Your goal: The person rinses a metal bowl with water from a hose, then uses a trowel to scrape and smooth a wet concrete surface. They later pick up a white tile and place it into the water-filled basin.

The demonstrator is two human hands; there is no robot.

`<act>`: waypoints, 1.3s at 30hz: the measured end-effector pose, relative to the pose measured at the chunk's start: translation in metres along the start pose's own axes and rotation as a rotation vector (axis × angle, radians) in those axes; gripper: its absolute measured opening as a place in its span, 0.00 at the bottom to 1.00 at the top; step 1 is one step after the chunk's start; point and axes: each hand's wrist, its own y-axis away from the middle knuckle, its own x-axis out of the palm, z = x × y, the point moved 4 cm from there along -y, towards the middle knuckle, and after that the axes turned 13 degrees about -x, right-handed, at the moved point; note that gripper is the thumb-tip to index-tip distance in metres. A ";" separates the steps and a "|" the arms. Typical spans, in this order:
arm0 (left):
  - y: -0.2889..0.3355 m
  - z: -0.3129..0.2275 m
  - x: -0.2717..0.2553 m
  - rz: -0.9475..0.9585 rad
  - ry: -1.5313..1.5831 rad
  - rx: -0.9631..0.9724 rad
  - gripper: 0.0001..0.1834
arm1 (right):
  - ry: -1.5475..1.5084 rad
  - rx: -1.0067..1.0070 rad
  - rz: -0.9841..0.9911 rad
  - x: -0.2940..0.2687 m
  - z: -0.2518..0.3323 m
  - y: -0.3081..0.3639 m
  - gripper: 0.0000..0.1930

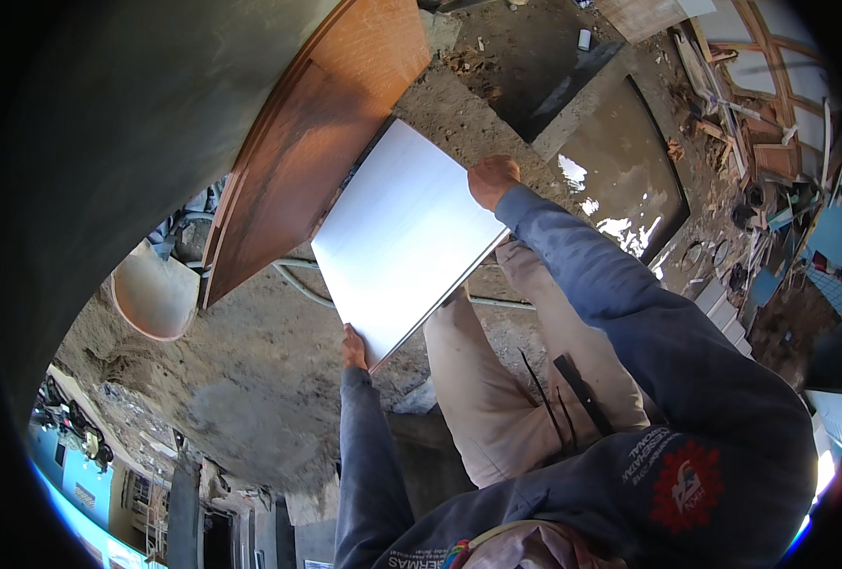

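A flat white rectangular panel (pixel 407 237) is held tilted in front of me, brightly lit on its upper face. My left hand (pixel 353 348) grips its near left corner, with the fingers partly hidden by the panel. At the opposite side, my right hand (pixel 493 182) is closed around the right edge. Beyond the panel, large brown wooden boards (pixel 302 142) lean against a grey wall. The white panel's far edge lies along the lowest brown board; whether they touch, I cannot tell.
A curved pale seat-like piece (pixel 158 292) stands left of the boards. A thin pipe (pixel 297 284) crosses the dirt ground under the panel. To the right lies a concrete-edged pit with murky water (pixel 620 161), and beyond it scrap wood and debris (pixel 753 142). A small white cylinder (pixel 584 40) lies farther off.
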 end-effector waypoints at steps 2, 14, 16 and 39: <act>-0.003 0.001 -0.004 -0.134 -0.078 0.108 0.48 | -0.183 0.054 -0.111 0.005 -0.004 0.001 0.20; 0.073 0.003 -0.042 -0.076 -0.110 0.305 0.41 | -0.781 0.167 -0.109 0.078 -0.039 0.079 0.25; 0.120 0.004 -0.041 -0.083 -0.350 0.362 0.37 | -0.878 0.203 -0.113 0.098 -0.059 0.129 0.26; 0.369 -0.160 0.696 -0.137 -1.181 1.314 0.38 | -1.474 1.099 -0.728 0.634 -0.448 0.421 0.40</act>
